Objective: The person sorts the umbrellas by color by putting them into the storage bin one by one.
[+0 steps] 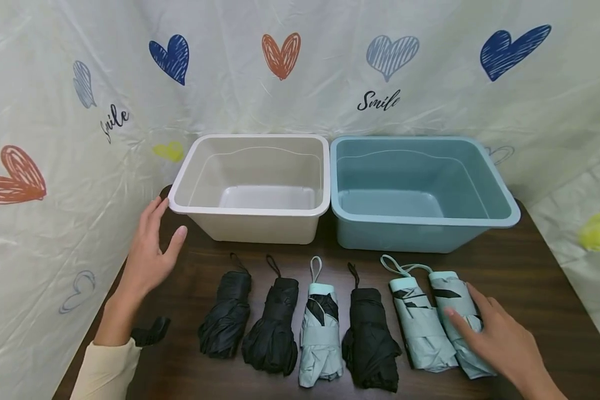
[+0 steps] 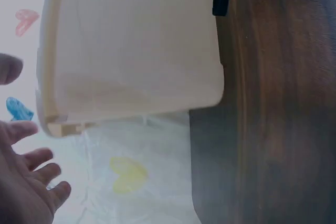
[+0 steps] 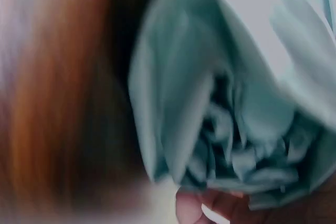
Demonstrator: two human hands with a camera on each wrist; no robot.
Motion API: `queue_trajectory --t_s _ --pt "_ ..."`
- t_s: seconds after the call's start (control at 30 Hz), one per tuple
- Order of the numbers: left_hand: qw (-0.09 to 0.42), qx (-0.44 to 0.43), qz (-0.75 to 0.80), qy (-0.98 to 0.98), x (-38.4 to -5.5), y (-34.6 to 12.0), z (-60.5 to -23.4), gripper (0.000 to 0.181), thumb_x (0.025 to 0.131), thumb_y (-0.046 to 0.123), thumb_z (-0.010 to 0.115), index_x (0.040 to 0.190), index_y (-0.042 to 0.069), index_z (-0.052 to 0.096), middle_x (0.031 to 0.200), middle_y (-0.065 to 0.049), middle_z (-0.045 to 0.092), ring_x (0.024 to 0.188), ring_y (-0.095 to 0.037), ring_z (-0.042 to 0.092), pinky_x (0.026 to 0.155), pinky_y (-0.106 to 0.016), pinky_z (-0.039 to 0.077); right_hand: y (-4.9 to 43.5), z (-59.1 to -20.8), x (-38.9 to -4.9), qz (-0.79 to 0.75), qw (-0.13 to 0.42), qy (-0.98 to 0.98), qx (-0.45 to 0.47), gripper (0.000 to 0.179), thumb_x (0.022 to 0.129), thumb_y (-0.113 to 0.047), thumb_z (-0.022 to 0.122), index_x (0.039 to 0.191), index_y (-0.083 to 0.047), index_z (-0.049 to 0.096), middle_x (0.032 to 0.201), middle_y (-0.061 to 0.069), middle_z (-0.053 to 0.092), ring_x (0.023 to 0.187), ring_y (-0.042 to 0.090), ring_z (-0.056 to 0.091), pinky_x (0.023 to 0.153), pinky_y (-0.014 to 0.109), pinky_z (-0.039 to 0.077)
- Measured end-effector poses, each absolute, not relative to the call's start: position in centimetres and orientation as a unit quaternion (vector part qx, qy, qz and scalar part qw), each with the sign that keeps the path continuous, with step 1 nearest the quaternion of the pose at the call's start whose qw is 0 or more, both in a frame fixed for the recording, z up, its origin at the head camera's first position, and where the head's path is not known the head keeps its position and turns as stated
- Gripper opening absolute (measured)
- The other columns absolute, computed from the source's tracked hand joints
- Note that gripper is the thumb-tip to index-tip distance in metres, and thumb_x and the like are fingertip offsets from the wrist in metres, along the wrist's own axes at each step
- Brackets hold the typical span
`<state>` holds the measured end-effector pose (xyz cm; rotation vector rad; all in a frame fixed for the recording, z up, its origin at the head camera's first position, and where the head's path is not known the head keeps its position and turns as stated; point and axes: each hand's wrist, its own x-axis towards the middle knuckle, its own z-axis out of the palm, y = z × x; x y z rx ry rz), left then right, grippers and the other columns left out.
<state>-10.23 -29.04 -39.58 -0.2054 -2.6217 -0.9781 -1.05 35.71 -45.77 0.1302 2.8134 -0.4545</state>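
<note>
My left hand [image 1: 152, 255] has its fingers extended and spread beside the left end of the cream bin [image 1: 250, 228]; its fingertips are at the rim, and I cannot tell whether they touch. In the left wrist view that hand [image 2: 26, 177] holds nothing. My right hand [image 1: 500, 333] grips the rightmost folded mint umbrella [image 1: 452, 300], thumb across its top and fingers along its right side. Pale folds of this umbrella [image 3: 178, 93] fill much of the right wrist view. Another mint umbrella [image 1: 420, 328] lies close on its left.
Further left in the row lie a black umbrella [image 1: 370, 339], a mint umbrella [image 1: 322, 339] and two more black umbrellas [image 1: 272, 328]. Behind them a blue bin [image 1: 395, 236] stands beside the cream one on the dark wooden table [image 1: 180, 366]. A heart-printed cloth [image 1: 230, 105] hangs behind.
</note>
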Motion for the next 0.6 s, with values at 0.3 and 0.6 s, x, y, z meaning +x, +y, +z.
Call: queue_trajectory --t_s 0.3,0.6 --pt "0.127 -0.095 -0.351 -0.923 -13.6 -28.7 -37.7 0.077 0.106 0.03 0.062 0.168 0.005 0.024 0.173 -0.024 0.023 0.158 -0.049 0.027 0.123 -0.073 0.024 34.3 -46.0 -1.0 -0.171 0.148 0.971 0.079 0.107 0.099 -0.074 0.051 0.164 0.006 0.024 0.146 0.048 0.043 0.125 0.067 0.051 0.079 0.073 0.049" --pt "0.064 -0.087 -0.314 -0.943 -15.7 -28.9 -36.7 0.094 0.103 0.044 0.063 0.17 0.005 0.01 0.176 -0.024 0.015 0.162 -0.047 0.02 0.128 -0.069 0.021 34.7 -45.6 -1.6 -0.178 0.169 0.967 0.07 0.105 0.102 -0.071 0.048 0.165 0.007 0.016 0.152 0.05 0.035 0.13 0.07 0.045 0.083 0.076 0.047"
